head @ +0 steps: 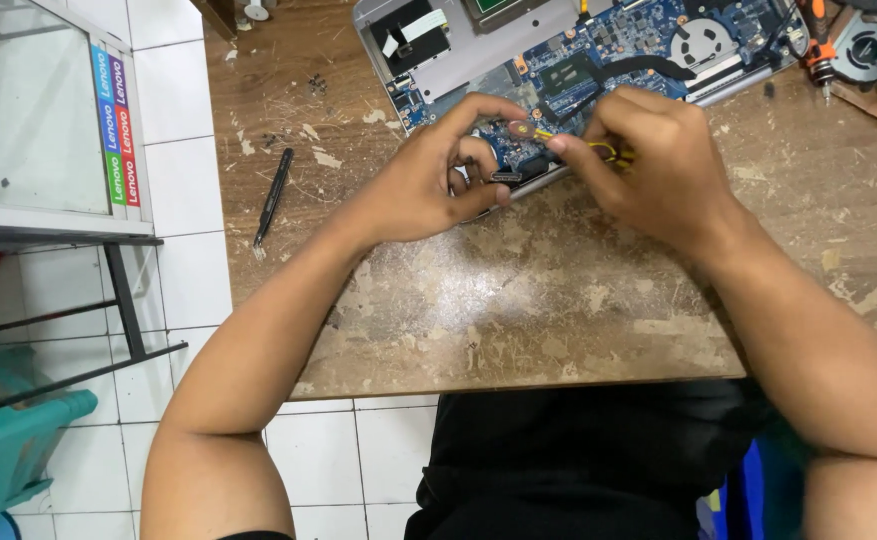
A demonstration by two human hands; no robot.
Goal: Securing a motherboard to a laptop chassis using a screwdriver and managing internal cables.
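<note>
An opened laptop (478, 50) lies at the far edge of the worn wooden table (558, 300), its blue circuit board (648, 35) and round fan (703, 42) exposed. My right hand (648, 165) grips a small yellow-handled screwdriver (598, 150), which points left over the board's near corner. My left hand (438, 180) rests against that corner of the laptop, thumb and fingers curled close to the screwdriver's tip. Whether the fingers pinch anything is hidden.
A black pointed pry tool (273, 195) lies on the table's left side. An orange-handled screwdriver (816, 45) and a loose fan (863, 45) sit at the far right. A glass cabinet (48, 120) stands left, a teal plastic stool (18, 440) on the white tiled floor.
</note>
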